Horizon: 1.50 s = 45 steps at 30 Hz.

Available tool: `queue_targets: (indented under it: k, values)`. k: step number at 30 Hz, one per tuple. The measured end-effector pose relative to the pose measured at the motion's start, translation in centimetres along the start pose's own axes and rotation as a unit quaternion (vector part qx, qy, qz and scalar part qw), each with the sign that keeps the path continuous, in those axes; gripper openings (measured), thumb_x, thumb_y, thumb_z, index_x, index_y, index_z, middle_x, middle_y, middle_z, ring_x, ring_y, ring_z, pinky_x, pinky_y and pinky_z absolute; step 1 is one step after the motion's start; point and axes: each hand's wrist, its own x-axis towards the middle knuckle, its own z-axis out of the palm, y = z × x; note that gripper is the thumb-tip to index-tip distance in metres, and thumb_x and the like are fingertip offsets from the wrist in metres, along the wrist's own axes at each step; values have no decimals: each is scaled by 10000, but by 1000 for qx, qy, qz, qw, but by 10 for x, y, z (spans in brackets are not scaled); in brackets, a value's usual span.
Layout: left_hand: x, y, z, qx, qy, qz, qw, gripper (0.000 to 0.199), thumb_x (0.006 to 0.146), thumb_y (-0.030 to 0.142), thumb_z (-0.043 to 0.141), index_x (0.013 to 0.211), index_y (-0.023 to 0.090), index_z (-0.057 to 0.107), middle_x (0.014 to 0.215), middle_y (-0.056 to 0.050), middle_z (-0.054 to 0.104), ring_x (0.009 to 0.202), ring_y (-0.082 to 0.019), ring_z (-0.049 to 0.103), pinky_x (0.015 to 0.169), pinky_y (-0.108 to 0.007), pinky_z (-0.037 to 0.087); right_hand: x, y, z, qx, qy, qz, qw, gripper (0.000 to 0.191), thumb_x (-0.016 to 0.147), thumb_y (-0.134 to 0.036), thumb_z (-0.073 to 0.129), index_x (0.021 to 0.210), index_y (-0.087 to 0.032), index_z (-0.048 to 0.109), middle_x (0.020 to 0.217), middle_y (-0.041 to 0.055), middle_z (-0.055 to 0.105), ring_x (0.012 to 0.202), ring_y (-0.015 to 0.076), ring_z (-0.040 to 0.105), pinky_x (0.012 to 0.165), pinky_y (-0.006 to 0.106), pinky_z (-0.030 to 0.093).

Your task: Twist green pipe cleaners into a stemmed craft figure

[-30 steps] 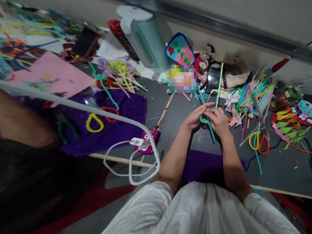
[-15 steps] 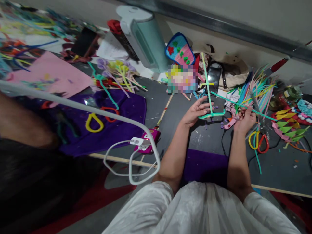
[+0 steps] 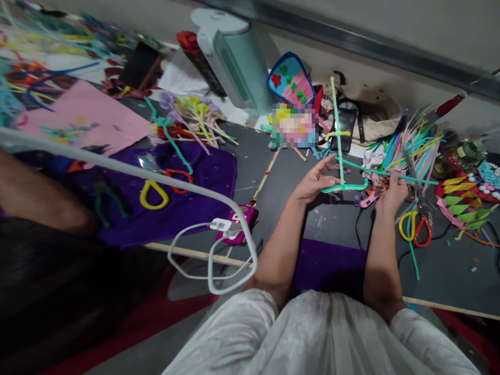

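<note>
Teal stem (image 3: 422, 180) lay left-to-right between the hands.
Right hand (image 3: 391, 197) pinched it; left hand (image 3: 312, 183), fingers half-spread, held the green frame's (image 3: 354, 187) near end.

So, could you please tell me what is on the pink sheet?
Small teal, yellow and purple pieces lie on the pink sheet; whatever is directly beneath them is hidden.

Green pipe-cleaner frame (image 3: 341, 161), roughly upright

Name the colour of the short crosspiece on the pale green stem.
The crosspiece is yellow; see the head view.
</note>
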Motion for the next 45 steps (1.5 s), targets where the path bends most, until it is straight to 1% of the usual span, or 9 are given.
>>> queue_targets:
  k: [4,7,15,22,30,36,38,41,45]
  values:
    - [0,-2,5,-27,-22,-11,999,658,667,272,878,1275,227,631,1307,-126,614,834,-177,723,700,-271,563,-1,2,2,24,-24,56,998,355,760,-500,740,762,-202,546,563,-68,648,478,75,625,410,150,465]
    - [0,-3,7,-35,-24,-7,999,587,670,267,876,1211,212,658,1283,-119,635,854,-182,724,692,-260,553,-2,3,2,28,-34,75,996,344,755,-478,749,781,-200,548,569,-70,659,479,75,642,407,136,467]
    - [2,-3,5,-47,-26,-4,999,835,670,240,881,1412,257,498,1281,-132,663,841,-174,737,722,-252,539,-2,2,0,36,-50,87,994,286,754,-393,737,772,-197,530,549,-61,653,466,85,636,403,138,462]
    - [0,-3,5,-41,-57,-40,997,895,697,242,868,1472,248,420,1275,-181,682,853,-199,746,737,-269,531,-2,2,1,15,-62,73,995,227,751,-369,691,792,-207,537,539,-78,634,453,93,621,392,157,467]
    - [0,-2,8,-8,-63,-29,998,624,725,312,841,1269,232,546,1332,-149,634,837,-169,726,564,-192,495,-6,8,4,10,-95,65,993,324,704,-429,758,764,-208,530,585,-70,666,477,82,635,371,134,428]
    - [0,-5,8,-2,-32,-22,999,536,732,303,834,1168,219,535,1096,-69,681,832,-164,721,453,-123,414,-7,8,4,14,-86,73,994,303,700,-408,769,767,-204,554,602,-69,675,487,77,634,386,137,464]
    - [1,-6,8,8,-36,-22,999,498,736,301,829,1131,203,541,1031,-57,680,837,-165,721,446,-114,408,-9,7,5,12,-112,82,990,310,680,-402,788,769,-192,578,630,-56,695,498,78,641,389,136,471]
    - [2,-7,10,30,-31,-26,999,452,737,332,829,1070,162,576,1078,-91,679,857,-167,717,466,-115,432,-14,7,5,-10,-179,106,978,321,643,-389,819,771,-170,620,659,-37,713,539,94,668,415,151,507]
    - [4,-8,11,23,30,-20,999,424,734,437,825,945,143,605,1060,-87,683,777,-146,710,511,-171,500,-22,7,8,-25,-251,120,960,352,620,-356,836,851,-164,652,656,-31,720,560,113,688,449,172,543]
